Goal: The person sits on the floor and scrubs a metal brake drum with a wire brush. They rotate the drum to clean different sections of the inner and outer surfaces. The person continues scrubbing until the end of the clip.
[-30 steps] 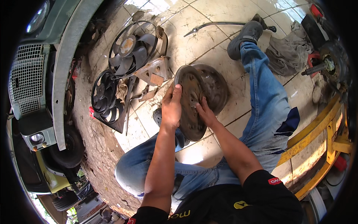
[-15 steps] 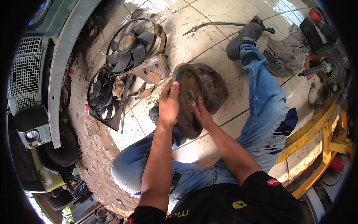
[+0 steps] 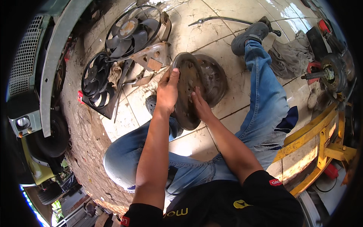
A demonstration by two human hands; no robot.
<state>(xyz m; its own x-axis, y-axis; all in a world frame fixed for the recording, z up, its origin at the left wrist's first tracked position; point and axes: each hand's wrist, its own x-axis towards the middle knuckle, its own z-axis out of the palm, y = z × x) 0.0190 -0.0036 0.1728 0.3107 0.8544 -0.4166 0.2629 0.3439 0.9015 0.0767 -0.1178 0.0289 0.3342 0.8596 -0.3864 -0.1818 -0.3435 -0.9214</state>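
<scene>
A dirty round metal hubcap (image 3: pixel 188 75) stands tilted on edge between my hands, above the tiled floor. My left hand (image 3: pixel 167 92) grips its left rim, thumb on the near face and fingers behind, out of sight. My right hand (image 3: pixel 200 103) rests against the face near the middle, its visible fingers stretched out and touching the metal. Behind it on the tiles lies a second hubcap (image 3: pixel 215 79) of similar look, partly covered by the first one.
Two black radiator fans (image 3: pixel 130 36) (image 3: pixel 94 81) and a metal bracket (image 3: pixel 155 56) lie at the left. A hose (image 3: pixel 219 19), a grey cloth (image 3: pixel 289 55) and a hub with a shaft (image 3: pixel 331 73) are at the far right. A yellow frame (image 3: pixel 308 132) stands near right; a vehicle front (image 3: pixel 26 72) far left.
The hubcap and both hands appear slightly higher and further left in view, along with the whole scene. My right fingers have shifted slightly up across the hubcap's face.
</scene>
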